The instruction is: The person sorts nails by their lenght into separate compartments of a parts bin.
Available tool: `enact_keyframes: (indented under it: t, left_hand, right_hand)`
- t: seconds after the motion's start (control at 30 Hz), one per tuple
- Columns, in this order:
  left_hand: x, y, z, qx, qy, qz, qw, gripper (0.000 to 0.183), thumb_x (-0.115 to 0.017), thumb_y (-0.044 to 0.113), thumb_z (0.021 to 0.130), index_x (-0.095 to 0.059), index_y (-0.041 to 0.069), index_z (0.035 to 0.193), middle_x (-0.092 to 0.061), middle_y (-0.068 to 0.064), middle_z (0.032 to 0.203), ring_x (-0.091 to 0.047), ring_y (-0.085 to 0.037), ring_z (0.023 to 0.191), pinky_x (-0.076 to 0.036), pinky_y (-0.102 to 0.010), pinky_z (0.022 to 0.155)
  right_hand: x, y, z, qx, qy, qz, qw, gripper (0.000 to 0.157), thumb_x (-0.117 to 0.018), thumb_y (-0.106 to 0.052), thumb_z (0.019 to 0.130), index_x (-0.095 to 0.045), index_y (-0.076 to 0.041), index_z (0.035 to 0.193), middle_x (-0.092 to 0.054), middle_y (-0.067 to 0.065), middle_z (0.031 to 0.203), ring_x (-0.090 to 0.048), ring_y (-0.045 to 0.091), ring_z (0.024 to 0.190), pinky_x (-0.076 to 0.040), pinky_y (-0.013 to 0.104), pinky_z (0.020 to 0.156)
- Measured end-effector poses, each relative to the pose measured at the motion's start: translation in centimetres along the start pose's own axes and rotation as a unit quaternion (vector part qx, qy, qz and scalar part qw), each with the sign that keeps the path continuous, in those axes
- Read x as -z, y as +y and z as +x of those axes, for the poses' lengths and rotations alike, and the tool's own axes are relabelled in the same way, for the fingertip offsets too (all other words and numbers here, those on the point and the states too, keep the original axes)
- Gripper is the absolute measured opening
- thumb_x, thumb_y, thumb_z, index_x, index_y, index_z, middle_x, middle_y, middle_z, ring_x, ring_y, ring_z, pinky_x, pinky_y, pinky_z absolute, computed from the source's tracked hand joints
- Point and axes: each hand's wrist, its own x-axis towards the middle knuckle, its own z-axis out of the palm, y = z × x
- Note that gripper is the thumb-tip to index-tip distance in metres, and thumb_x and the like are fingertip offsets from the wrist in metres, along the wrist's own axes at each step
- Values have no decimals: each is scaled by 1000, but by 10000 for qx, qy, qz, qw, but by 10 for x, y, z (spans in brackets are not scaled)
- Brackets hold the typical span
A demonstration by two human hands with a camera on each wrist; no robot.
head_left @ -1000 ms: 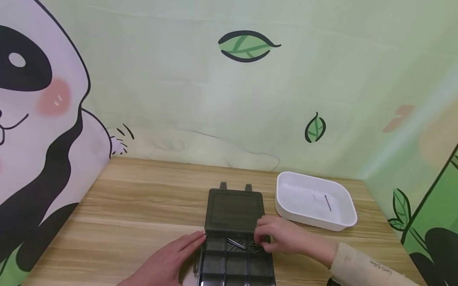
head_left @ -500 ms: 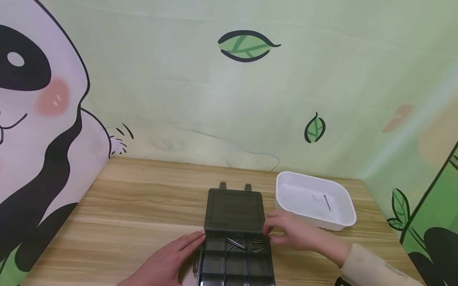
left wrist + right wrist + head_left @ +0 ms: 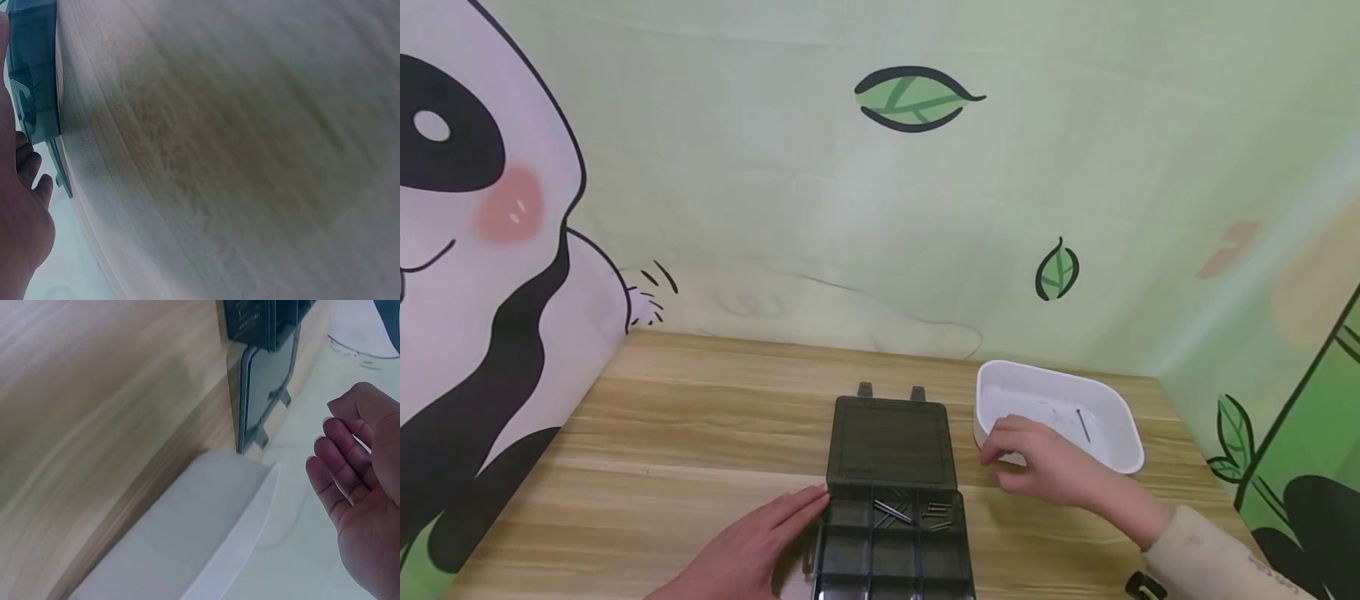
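Observation:
A dark translucent compartment box (image 3: 846, 546) lies on the wooden table with its lid (image 3: 891, 442) folded back. My left hand (image 3: 760, 537) rests against its left side, fingers extended along the edge near the hinge. Long metal pins or nails (image 3: 892, 511) lie in the back middle compartment, and several small screws (image 3: 937, 510) in the back right one. My right hand (image 3: 1048, 462) hovers between the box and a white tray (image 3: 1037, 404), overlapping the tray's front in the head view. In the right wrist view its fingers (image 3: 337, 469) curl loosely around nothing. One thin nail (image 3: 1083, 425) lies in the tray.
The wooden table (image 3: 715, 408) meets a green printed backdrop (image 3: 775, 167) at the back. Two latch tabs (image 3: 917, 393) stick out from the lid's far edge. A small black item (image 3: 1145, 586) shows beside the right sleeve (image 3: 1210, 554).
My right hand has left the box's back right compartment and moved right and away toward the white tray, uncovering the small screws there. The left hand has stayed at the box's side.

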Motion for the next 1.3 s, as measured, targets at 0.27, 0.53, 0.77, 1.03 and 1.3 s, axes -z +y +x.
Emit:
enact_keyframes:
  t: [0.27, 0.53, 0.77, 1.03, 1.3]
  left_hand:
    - [0, 1, 0, -2, 11, -7, 10000, 126, -68, 93, 73, -48, 4, 159, -47, -9, 166, -57, -23, 140, -57, -42, 107]
    - [-2, -1, 0, -160, 211, 122, 9996, 127, -68, 93, 73, -48, 3, 159, -47, -10, 165, -57, -24, 139, -56, -41, 107]
    - [-3, -1, 0, -181, 281, 131, 9994, 127, -68, 94, 73, -49, 2, 158, -48, -11, 165, -57, -24, 140, -56, -42, 108]
    - [-4, -1, -1, -164, 264, 138, 9994, 126, -68, 93, 73, -49, 2, 159, -48, -10, 164, -58, -24, 139, -56, -42, 107]
    - [-3, -1, 0, -160, 275, 130, 9994, 126, -69, 93, 73, -49, 3, 159, -48, -10, 164, -58, -25, 139, -57, -42, 106]
  right_hand:
    - [12, 10, -10, -39, 326, -190, 9993, 34, -84, 6, 74, -74, -20, 95, -67, -13, 95, -63, 6, 88, -57, 27, 78]
    - [29, 15, -18, -527, 311, -237, 9978, 30, -87, 1, 78, -74, -19, 97, -68, -10, 96, -66, 7, 90, -61, 31, 78]
    - [37, 27, -27, -665, 335, -435, 9963, 31, -90, -1, 77, -74, -17, 99, -68, -12, 96, -67, 12, 87, -62, 33, 77]
    - [44, 50, -41, -1182, 210, -478, 9916, 29, -92, -6, 79, -76, -9, 103, -72, -5, 97, -66, 10, 87, -63, 34, 76]
    - [50, 69, -53, -1856, -45, -256, 9823, 32, -89, -7, 85, -75, 0, 113, -73, 3, 103, -67, 18, 92, -64, 37, 82]
